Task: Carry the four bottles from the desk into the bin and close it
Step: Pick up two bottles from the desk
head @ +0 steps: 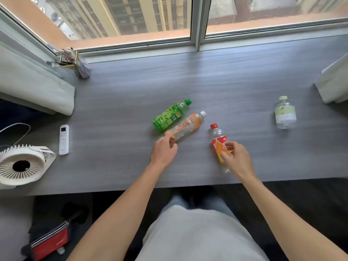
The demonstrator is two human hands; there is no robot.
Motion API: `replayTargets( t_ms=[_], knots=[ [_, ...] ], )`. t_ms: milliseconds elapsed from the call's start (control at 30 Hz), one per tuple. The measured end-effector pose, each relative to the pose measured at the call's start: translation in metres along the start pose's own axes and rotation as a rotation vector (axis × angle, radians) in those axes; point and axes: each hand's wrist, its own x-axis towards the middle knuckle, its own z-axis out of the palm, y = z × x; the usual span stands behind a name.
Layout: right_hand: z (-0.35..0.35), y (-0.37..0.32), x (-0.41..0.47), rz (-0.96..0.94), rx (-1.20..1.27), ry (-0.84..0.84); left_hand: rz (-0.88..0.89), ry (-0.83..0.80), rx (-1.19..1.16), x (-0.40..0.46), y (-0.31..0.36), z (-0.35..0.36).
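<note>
You are standing at the grey desk [226,76] under the window, reaching out with both bare arms. Your left hand [163,150] is hovering at the base end of the orange bottle [186,125], with the fingers curled and the fingertips touching or almost touching the plastic; you are not yet gripping it, and the hand is sitting loosely half open. The orange bottle is lying on its side with its white cap pointing away from you and to the right. Just beside it, on the far left side and touching along its length, the green bottle [170,115] is lying on its side too, with its green cap pointing the same way. Your right hand [235,157] is closing around the label of the red-capped bottle [219,142], with the thumb on the near left side and the fingers wrapping over the right side; the bottle is lying on the desk with its cap pointing away from you, near the front edge. The fourth one, a clear bottle [284,113] with a pale green label and cap, is resting well apart to the right, near a folded white cloth [333,81]. On the left of the desk a white remote [64,139] is lying beside a small white fan [22,164], and a pen holder [79,65] is standing near the window corner.
</note>
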Motion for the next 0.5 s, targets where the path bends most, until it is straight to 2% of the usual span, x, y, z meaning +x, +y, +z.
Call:
replayTargets(
  t_ms=[67, 200, 367, 500],
  knots=[
    [0.0, -0.006, 0.014, 0.017, -0.063, 0.064, 0.098, 0.051, 0.049, 0.02, 0.016, 0.001],
    [0.013, -0.009, 0.031, 0.084, -0.137, 0.034, 0.193, 0.029, 0.201, 0.053, 0.043, 0.012],
    [0.04, 0.001, 0.04, 0.163, -0.165, 0.004, 0.181, -0.049, 0.391, 0.079, 0.047, 0.038],
    [0.052, 0.008, 0.044, 0.179, -0.209, 0.06, 0.11, -0.075, 0.419, 0.085, 0.043, 0.056]
  ],
)
